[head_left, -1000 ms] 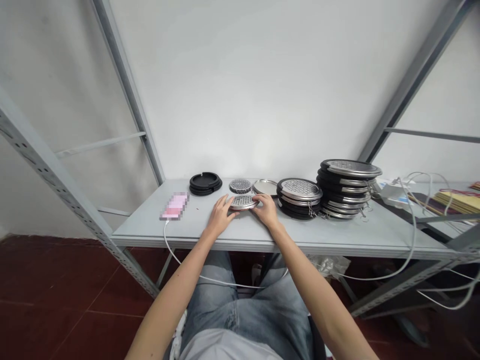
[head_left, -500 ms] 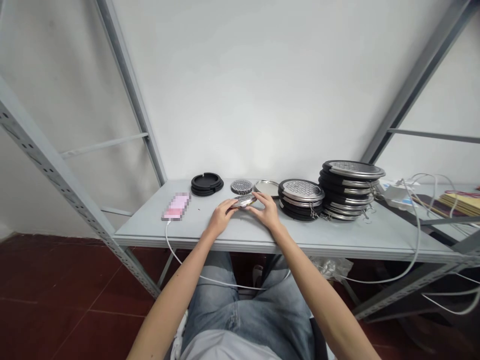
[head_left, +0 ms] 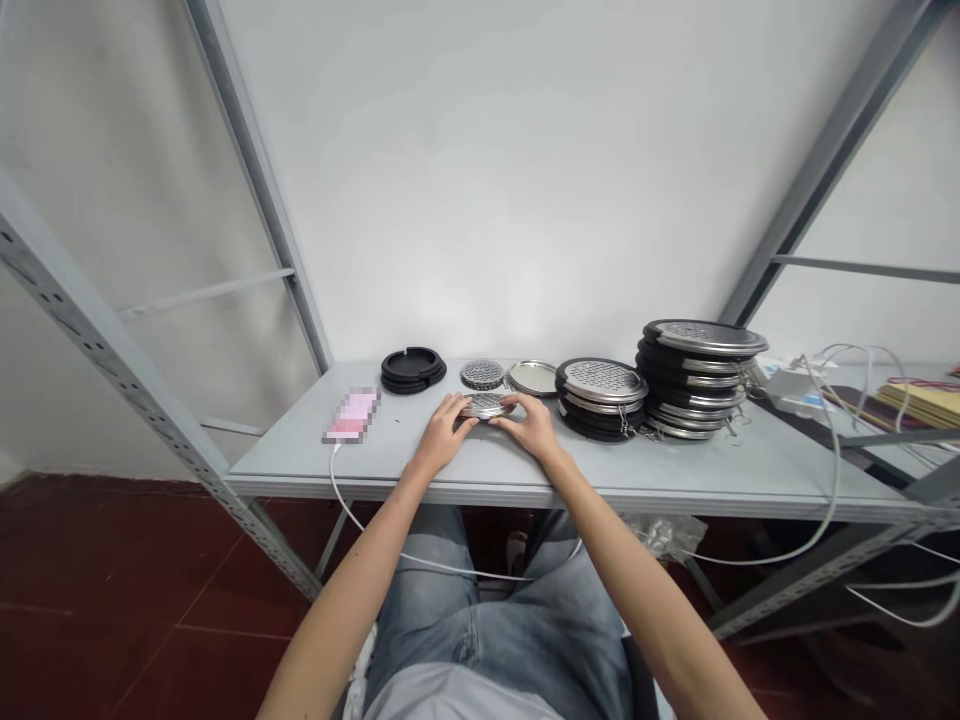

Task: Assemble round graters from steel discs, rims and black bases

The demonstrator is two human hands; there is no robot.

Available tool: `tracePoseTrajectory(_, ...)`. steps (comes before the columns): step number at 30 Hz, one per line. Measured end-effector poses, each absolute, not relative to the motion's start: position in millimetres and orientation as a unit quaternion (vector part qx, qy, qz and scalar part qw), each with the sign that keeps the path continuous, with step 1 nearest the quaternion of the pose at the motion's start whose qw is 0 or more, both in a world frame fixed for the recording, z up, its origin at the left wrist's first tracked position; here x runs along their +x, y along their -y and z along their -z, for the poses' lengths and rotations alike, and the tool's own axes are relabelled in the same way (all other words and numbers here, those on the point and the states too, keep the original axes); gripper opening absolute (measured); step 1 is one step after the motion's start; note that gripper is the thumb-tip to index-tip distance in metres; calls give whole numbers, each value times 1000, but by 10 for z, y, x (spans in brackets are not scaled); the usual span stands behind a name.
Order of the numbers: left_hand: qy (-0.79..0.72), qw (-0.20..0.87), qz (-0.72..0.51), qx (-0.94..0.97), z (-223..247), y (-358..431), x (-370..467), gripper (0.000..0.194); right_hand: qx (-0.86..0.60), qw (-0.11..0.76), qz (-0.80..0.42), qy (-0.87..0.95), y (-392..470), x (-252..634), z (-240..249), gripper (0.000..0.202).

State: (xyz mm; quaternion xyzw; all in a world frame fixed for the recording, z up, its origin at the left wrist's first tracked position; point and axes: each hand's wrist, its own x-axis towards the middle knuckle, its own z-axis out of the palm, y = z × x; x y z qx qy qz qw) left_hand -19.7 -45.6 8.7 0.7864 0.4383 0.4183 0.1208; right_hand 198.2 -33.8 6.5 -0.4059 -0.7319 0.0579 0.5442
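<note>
Between my two hands is a round metal disc with a perforated, grid-like top [head_left: 486, 404], held by its edges just above or on the tabletop. My left hand [head_left: 444, 432] grips its left rim, fingers on top and thumb at the near edge. On the opposite rim my right hand [head_left: 531, 428] has its fingers and thumb closed in the same way. Behind the disc lies a small stack of similar perforated discs [head_left: 481, 374]. Beside that stack is a shallow, shiny metal lid-like dish [head_left: 533, 377].
Black plastic rings [head_left: 413, 369] are stacked at the left rear. A phone [head_left: 352, 413] with a white cable lies before them. To the right stand a shorter stack [head_left: 602, 398] and a taller stack [head_left: 697, 380] of black-and-metal round assemblies. Grey shelf posts [head_left: 240, 180] flank the table [head_left: 675, 480].
The perforated disc was tilted between my hands and now sits flatter. My right fingers have come down onto its right rim.
</note>
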Motion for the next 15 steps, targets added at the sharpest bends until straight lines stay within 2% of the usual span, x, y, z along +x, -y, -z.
tracePoseTrajectory(8,-421,103,-424,795,-112,487,-182,31,-433,556,-86,704,302,1977,-57,61)
tracePoseTrajectory(15,-433,97,-426,788,-134,508,-182,32,-469,546,-133,681,337,1978,-74,57)
